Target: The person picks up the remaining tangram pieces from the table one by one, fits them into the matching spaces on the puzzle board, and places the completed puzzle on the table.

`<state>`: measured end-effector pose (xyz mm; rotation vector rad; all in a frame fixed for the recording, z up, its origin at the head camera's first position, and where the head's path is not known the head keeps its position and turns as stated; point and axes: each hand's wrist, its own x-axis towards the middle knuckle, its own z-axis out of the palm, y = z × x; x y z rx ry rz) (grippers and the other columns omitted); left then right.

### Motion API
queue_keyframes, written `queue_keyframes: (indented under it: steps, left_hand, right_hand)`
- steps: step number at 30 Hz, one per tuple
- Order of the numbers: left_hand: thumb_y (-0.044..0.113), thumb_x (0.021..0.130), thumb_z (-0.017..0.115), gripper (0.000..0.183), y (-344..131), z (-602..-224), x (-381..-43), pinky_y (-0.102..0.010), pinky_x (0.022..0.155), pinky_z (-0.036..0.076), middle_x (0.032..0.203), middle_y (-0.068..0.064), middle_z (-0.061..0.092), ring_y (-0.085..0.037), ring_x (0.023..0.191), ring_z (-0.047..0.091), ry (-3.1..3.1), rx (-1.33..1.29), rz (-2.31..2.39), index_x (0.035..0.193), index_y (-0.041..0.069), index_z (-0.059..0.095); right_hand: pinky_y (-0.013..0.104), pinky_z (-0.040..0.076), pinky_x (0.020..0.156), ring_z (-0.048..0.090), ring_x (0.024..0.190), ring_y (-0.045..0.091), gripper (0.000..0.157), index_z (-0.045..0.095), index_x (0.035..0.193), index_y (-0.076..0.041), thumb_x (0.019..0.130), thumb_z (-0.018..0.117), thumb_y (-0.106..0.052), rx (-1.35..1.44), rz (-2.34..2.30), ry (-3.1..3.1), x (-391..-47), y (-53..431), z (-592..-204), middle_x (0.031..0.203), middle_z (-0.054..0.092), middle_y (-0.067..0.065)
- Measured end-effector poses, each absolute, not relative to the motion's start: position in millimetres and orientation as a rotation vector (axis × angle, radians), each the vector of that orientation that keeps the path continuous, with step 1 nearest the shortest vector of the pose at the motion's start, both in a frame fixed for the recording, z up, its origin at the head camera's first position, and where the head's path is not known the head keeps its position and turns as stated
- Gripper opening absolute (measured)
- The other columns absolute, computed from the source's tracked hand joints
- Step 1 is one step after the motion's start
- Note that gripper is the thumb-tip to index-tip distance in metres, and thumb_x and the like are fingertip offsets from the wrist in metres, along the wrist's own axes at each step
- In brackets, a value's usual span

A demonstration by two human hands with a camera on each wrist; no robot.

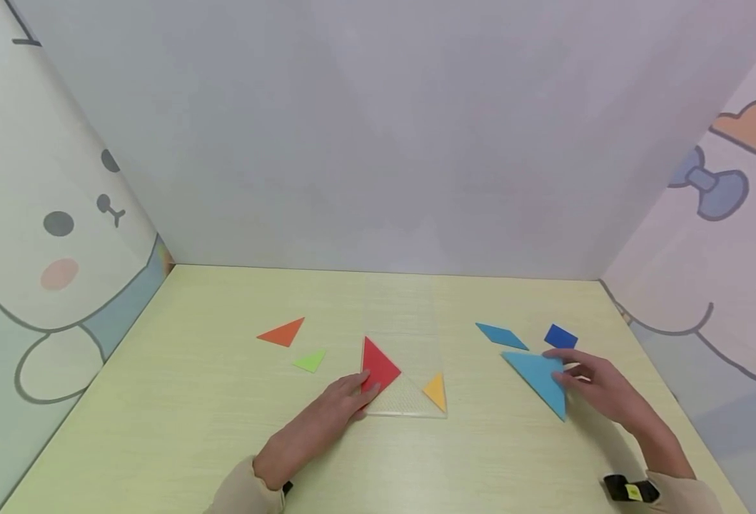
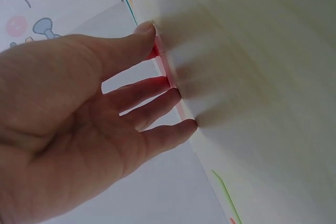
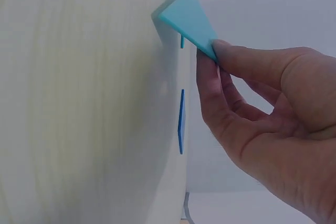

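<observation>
A right hand [image 1: 602, 387] pinches a light-blue triangle [image 1: 540, 378] while the left hand [image 1: 340, 405], fingers extended, touches a red triangle [image 1: 379, 364].

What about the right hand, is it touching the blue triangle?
Touching. The right wrist view shows the right hand pinching the blue triangle between thumb and fingers.

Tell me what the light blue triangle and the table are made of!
The light blue triangle looks like smooth, matte plastic, maybe foam: one even colour, straight crisp edges. The table seems wood or wood-look laminate with a dull finish: faint streaks run like grain.
</observation>
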<state>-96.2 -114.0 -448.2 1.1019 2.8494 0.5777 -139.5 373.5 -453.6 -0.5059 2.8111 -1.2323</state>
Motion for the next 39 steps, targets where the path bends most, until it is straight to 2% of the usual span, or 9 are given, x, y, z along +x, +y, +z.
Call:
queue_keyframes:
  steps: [4,14,27,35,39]
  left_hand:
    - [0.012,0.102,0.063,0.047,-114,-449,-96,-0.047,0.105,0.05,0.148,-0.025,0.049,-0.041,0.134,0.051,2.841,1.088,0.576,0.146,-0.002,0.055]
    - [0.011,0.102,0.063,0.047,-115,-451,-96,-0.047,0.105,0.05,0.149,-0.025,0.049,-0.041,0.134,0.05,2.834,1.093,0.582,0.146,-0.002,0.054]
    - [0.012,0.101,0.065,0.045,-116,-454,-97,-0.042,0.104,0.052,0.145,-0.025,0.051,-0.041,0.129,0.053,2.866,1.16,0.567,0.144,-0.001,0.057]
    - [0.011,0.101,0.065,0.046,-116,-454,-97,-0.042,0.104,0.051,0.145,-0.024,0.052,-0.041,0.13,0.053,2.87,1.185,0.569,0.144,-0.001,0.057]
    - [0.011,0.101,0.064,0.046,-116,-453,-97,-0.043,0.105,0.051,0.146,-0.025,0.052,-0.041,0.13,0.053,2.868,1.174,0.555,0.145,-0.001,0.056]
  right_hand:
    - [0.024,0.054,0.07,0.065,0.094,0.002,0.033,0.063,0.133,0.002,0.1,0.064,-0.003,-0.549,-1.266,2.772,-140,369,-456,0.125,0.065,0.006]
    - [0.025,0.055,0.07,0.066,0.094,0.005,0.032,0.064,0.133,0.0,0.1,0.065,-0.004,-0.573,-1.27,2.744,-141,359,-455,0.124,0.065,0.018]
    - [0.022,0.056,0.076,0.064,0.095,0.0,0.032,0.065,0.129,0.002,0.097,0.067,0.002,-0.667,-1.314,2.71,-144,344,-455,0.119,0.066,0.019]
    - [0.017,0.054,0.082,0.066,0.097,0.011,0.032,0.067,0.128,0.0,0.097,0.07,-0.006,-0.654,-1.345,2.679,-147,337,-456,0.119,0.066,0.019]
    - [0.018,0.055,0.082,0.067,0.098,0.011,0.033,0.067,0.128,-0.001,0.097,0.071,-0.009,-0.619,-1.349,2.667,-148,332,-454,0.12,0.066,0.019]
